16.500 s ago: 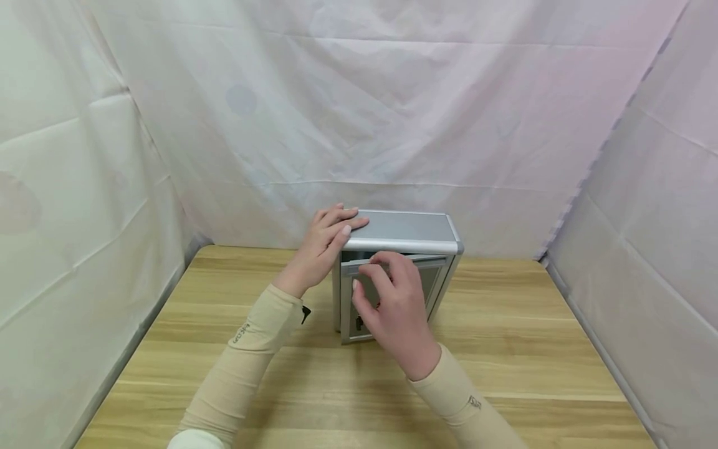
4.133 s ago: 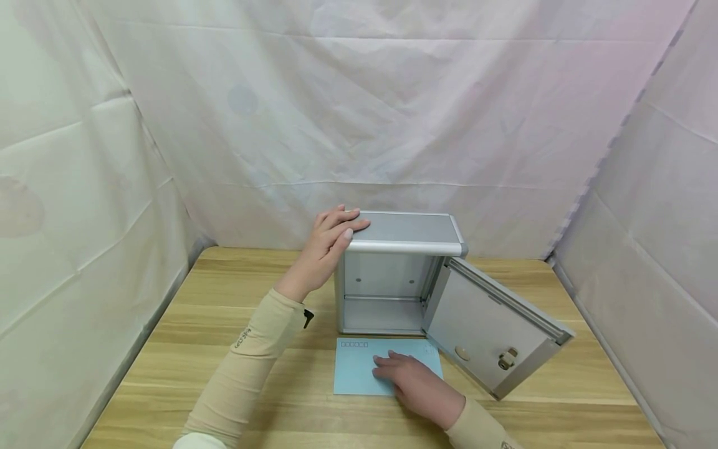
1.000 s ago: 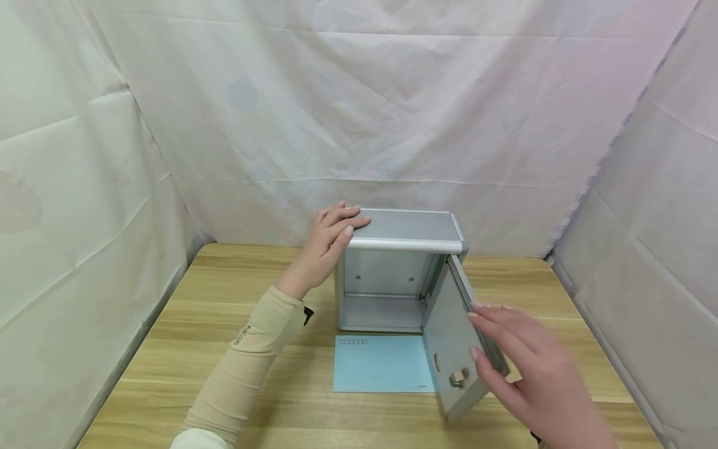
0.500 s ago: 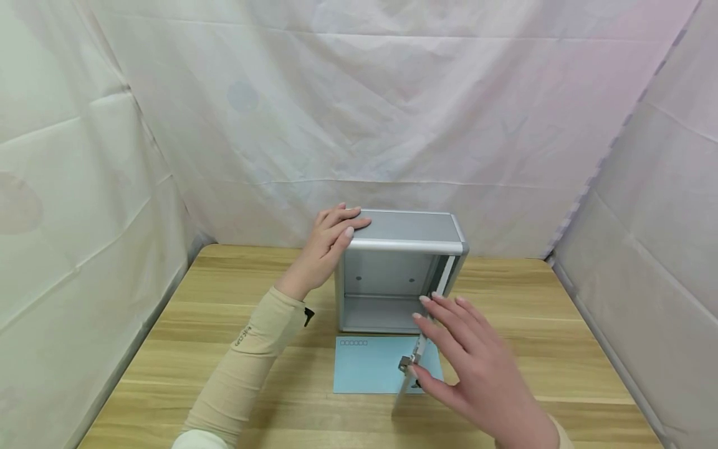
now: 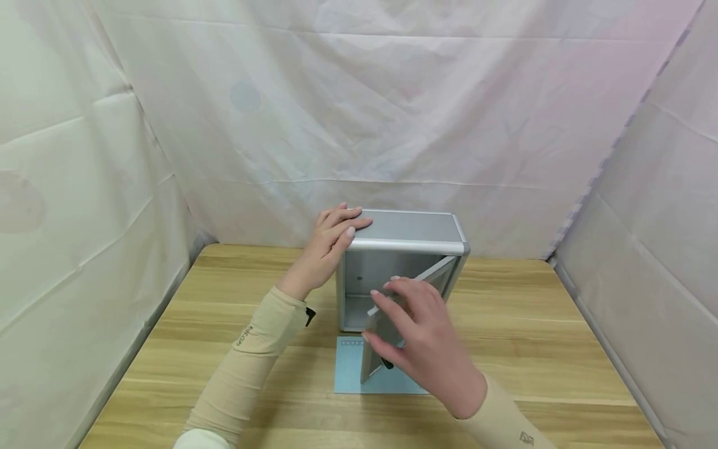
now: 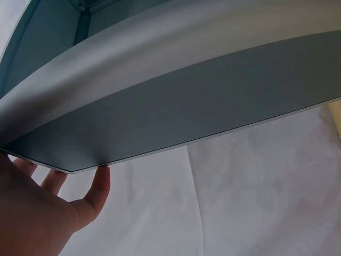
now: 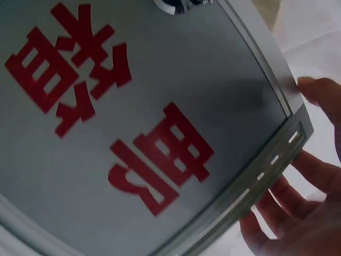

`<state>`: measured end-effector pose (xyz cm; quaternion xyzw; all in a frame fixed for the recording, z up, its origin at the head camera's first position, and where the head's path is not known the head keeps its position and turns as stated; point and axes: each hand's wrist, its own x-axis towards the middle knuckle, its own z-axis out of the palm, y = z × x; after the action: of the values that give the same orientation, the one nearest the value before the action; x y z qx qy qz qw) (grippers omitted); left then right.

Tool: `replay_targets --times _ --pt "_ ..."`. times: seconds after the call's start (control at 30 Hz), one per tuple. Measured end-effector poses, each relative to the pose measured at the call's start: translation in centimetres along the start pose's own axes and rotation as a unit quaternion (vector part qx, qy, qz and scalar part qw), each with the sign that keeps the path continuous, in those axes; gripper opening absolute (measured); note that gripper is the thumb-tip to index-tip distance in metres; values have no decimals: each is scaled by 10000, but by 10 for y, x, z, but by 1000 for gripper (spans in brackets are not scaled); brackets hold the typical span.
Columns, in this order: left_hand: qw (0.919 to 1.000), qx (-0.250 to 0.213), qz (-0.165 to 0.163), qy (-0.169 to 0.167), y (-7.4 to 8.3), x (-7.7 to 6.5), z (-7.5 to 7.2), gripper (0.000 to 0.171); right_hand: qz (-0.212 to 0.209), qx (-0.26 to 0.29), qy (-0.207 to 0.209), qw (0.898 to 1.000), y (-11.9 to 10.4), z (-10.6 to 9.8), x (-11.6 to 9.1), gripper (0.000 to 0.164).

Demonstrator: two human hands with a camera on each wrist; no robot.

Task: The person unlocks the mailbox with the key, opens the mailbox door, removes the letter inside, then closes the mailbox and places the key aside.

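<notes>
A silver-grey metal mailbox (image 5: 412, 227) stands on the table with its door (image 5: 443, 274) partly open, hinged on the right. My left hand (image 5: 322, 246) rests on its top left corner, fingers laid over the top; in the left wrist view, fingertips touch the top panel's edge. My right hand (image 5: 429, 340) holds the door by its free upper corner, thumb at the side edge and fingers along the top edge. Red characters (image 7: 176, 144) mark the door's outer face. A small black piece (image 5: 387, 363) sits at the door's lock. Under the door lies a light blue envelope (image 5: 348, 368), partly hidden.
The wooden table (image 5: 247, 274) reaches back to a pale cloth backdrop (image 5: 359, 112). Similar cloth walls hang at left and right. The visible part of the mailbox interior shows its back wall and floor.
Earlier, my right hand lay on the envelope while the door stood wide. Over the last second it has swung the door leftward towards the mailbox. My left hand stays in place.
</notes>
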<state>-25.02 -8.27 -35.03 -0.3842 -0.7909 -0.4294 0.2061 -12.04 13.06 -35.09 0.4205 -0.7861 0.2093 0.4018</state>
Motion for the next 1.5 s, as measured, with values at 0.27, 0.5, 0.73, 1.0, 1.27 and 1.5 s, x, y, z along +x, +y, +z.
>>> replay_targets --times 0.27,0.5,0.73,1.0,1.27,1.5 --pt "10000 -37 44 -1 1 1 2 40 255 -165 113 9995 4 25 9 57" --pt "9999 -55 92 30 0 2 1 41 334 -220 310 9987 14 47 13 52" --pt "10000 -70 22 28 0 2 1 40 448 -579 313 9968 25 61 17 53" --pt "10000 -72 18 36 -1 2 1 40 509 -787 365 9949 31 70 20 46" --pt "9999 -100 -6 19 -1 1 0 41 529 -863 523 9935 32 74 21 43" --pt "9999 -97 -17 32 0 0 0 40 457 -970 675 9919 33 76 22 39"
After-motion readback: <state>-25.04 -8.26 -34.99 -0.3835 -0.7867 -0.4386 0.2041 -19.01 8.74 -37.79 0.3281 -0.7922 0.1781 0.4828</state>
